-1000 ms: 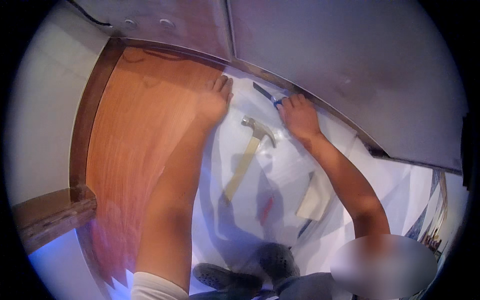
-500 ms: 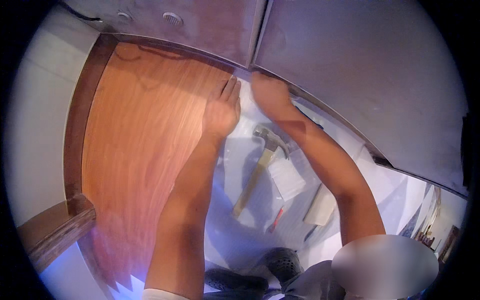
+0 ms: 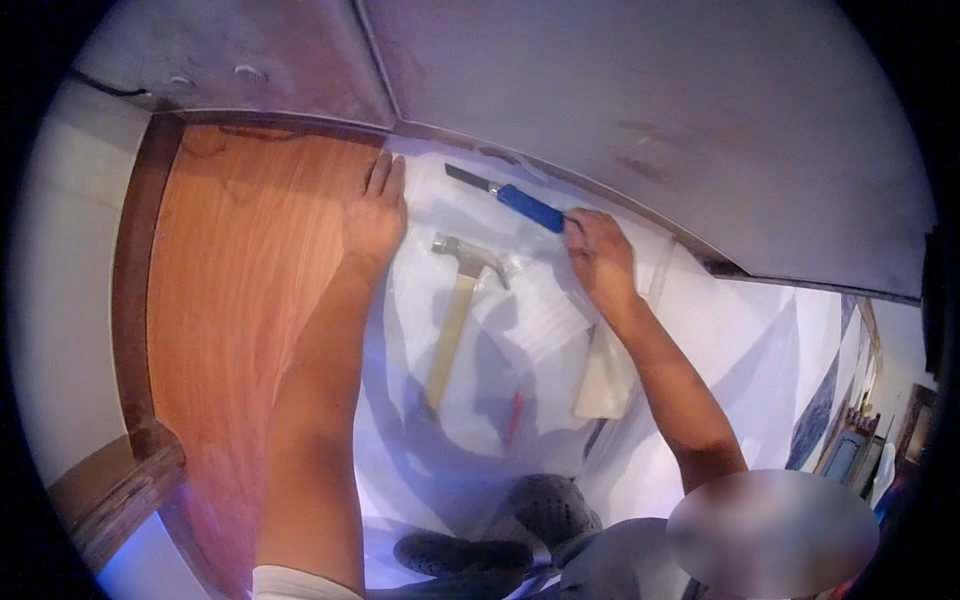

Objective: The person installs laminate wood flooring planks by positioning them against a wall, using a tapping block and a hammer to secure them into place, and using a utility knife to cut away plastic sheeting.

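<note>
My left hand (image 3: 374,222) lies flat with its fingers stretched, on the edge of the wood-grain flooring (image 3: 240,260) where it meets the pale sheet. My right hand (image 3: 602,258) is closed at the rear end of a blue-handled utility knife (image 3: 530,207). The knife's dark blade (image 3: 467,178) points toward the left hand. Between my arms lies a claw hammer (image 3: 452,335) with a pale wooden handle. Beside it sits a crumpled clear plastic wrapper (image 3: 535,310). A small red strip-like thing (image 3: 516,415) and a cream-coloured block (image 3: 604,375) lie closer to me.
A grey panel (image 3: 650,130) with a dark lower edge bounds the far side. At left, dark brown trim (image 3: 133,270) borders the flooring, with a wooden post (image 3: 120,490) at the near corner. My dark shoes (image 3: 465,555) rest on the pale sheet (image 3: 720,380).
My right hand has left the far seam by the left hand and come back to the right, onto the blue knife. The left hand stays flat on the flooring edge. The view has shifted.
</note>
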Motion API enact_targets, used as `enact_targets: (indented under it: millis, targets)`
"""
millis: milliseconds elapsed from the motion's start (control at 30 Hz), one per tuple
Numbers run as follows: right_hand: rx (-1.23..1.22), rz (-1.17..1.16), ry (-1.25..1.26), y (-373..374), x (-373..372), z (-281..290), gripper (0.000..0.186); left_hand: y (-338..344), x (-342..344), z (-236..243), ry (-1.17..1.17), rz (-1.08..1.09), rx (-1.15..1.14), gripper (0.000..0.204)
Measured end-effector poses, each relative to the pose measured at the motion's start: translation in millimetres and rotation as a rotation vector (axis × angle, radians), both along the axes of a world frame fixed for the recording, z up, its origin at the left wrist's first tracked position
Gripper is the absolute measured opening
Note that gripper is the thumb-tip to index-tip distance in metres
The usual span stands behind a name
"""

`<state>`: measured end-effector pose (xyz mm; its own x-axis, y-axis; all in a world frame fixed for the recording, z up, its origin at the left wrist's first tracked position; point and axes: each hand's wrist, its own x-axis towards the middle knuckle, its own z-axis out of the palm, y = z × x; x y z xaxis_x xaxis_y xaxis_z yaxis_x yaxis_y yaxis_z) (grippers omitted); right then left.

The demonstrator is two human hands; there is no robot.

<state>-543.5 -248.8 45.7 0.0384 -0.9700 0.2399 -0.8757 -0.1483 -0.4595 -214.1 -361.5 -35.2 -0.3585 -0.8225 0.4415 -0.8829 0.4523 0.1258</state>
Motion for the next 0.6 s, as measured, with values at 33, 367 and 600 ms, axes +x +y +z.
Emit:
enact_targets:
  millis: [33, 367, 600]
  targets:
    - [-0.1, 0.032, 0.087, -11, -3, -13, 0.03, -5, -8, 5, -0.056, -0.002, -0.011, 0.041]
    - [0.189, 0.042, 0.293, -32, -7, -26, 0.039, 6, -75, 14, 0.057, -0.13, 0.31, 0.045]
    - [0.164, 0.059, 0.28, -25, -10, -23, 0.037, 4, -104, 35, -0.061, 0.022, 0.502, 0.049]
